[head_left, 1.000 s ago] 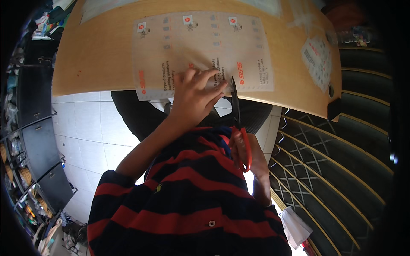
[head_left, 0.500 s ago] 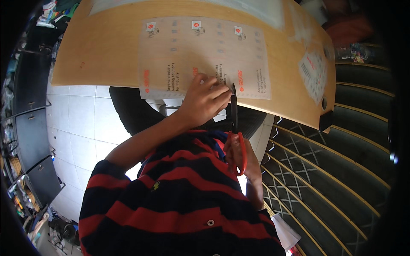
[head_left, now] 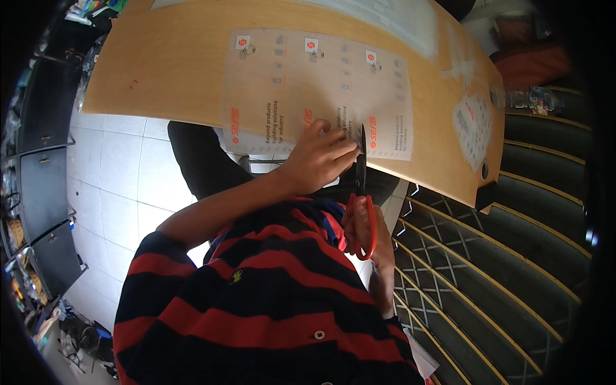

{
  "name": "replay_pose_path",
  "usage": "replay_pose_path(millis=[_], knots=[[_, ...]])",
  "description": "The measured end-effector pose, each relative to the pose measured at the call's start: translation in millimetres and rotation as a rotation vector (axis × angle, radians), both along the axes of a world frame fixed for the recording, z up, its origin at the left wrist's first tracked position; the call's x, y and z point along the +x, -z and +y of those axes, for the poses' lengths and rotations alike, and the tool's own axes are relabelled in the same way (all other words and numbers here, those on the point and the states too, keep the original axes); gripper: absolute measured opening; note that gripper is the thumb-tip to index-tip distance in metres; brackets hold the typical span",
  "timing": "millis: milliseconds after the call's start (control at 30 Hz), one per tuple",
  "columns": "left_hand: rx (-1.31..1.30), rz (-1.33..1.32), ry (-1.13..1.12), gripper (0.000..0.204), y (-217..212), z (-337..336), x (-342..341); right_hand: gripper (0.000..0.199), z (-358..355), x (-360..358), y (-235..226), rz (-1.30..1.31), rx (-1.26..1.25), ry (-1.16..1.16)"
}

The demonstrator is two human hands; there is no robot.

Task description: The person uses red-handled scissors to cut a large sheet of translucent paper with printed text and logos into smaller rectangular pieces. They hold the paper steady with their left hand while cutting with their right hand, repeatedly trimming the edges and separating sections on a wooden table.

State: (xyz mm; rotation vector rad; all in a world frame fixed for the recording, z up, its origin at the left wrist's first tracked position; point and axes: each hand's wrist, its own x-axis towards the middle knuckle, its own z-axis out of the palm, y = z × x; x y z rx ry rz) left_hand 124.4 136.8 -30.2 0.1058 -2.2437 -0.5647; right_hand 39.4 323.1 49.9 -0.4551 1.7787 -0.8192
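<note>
A translucent printed sheet (head_left: 292, 83) lies on the wooden table, its near edge hanging a little past the table's front edge. My left hand (head_left: 321, 157) is at that near edge, thumb and fingers pinched together on the sheet just left of the scissor blades. In my right hand (head_left: 360, 221), low in front of my shirt, are scissors (head_left: 361, 170) with dark blades and red handles. The blades point away from me and reach the sheet's near edge between two printed columns. Exactly how far they enter the sheet I cannot tell.
Another printed translucent piece (head_left: 471, 131) lies at the table's right end. Clear plastic sheeting (head_left: 385, 22) covers the far side of the table (head_left: 167, 70). Dark cabinets (head_left: 45, 179) stand on the left, and dark steps with yellow edges (head_left: 507, 237) are on the right.
The whole view has shifted slightly, so the sheet and table sit further right. Both hands keep nearly the same place at the sheet's near edge, with the scissors still between the printed columns.
</note>
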Motion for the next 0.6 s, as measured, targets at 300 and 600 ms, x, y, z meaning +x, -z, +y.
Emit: replay_pose_path(millis=[300, 600], knots=[[0.028, 0.007, 0.018, 0.030, -3, 3, 4, 0.079, -10, 0, 0, 0.040, -0.016, 0.017], [0.022, -0.004, 0.034, 0.028, -6, 2, 9, 0.081, -14, -4, -2, 0.031, -0.020, 0.004]])
